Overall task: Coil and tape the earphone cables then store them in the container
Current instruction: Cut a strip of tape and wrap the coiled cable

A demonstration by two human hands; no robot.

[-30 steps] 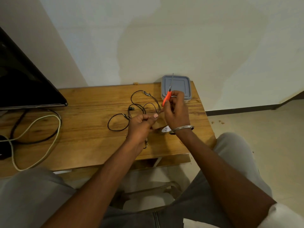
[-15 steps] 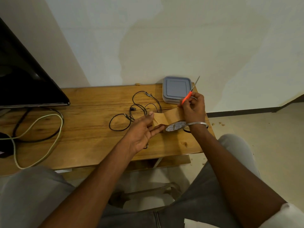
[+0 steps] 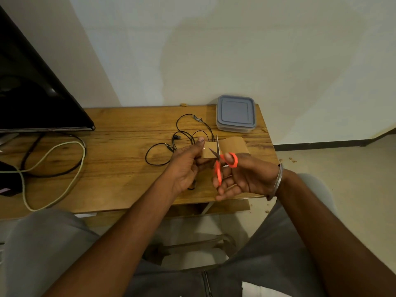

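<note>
- The left hand (image 3: 188, 168) pinches the free end of a strip of brown tape (image 3: 232, 144) between thumb and fingers, holding it up above the counter (image 3: 120, 168); its grip is clenched on the tape.
- The right hand (image 3: 246, 179) grasps orange-handled scissors (image 3: 222, 162), one finger through a handle loop; the blades stand apart with the tape strip between them, just right of the left thumb.
- The tape stretches from the left hand to the right, past the blades, toward the roll, which is mostly hidden behind the right hand.
- A metal bangle (image 3: 279, 176) sits on the right wrist.
- The earphone cable (image 3: 186, 133) lies loose and uncoiled on the counter, just behind the left hand, with its plug (image 3: 169, 146) to the left of the hand; part of the cable is hidden by the hand.
- The container (image 3: 235, 113) with its grey lid on stands at the back right corner of the counter, behind the tape and to the right of the earphone cable, apart from it.
- A black screen (image 3: 32, 93) stands at the far left of the counter, well apart from the earphone cable.
- A pale cord (image 3: 81, 163) and a dark cord (image 3: 70, 168) loop on the counter below the screen, to the left of the earphone cable.
</note>
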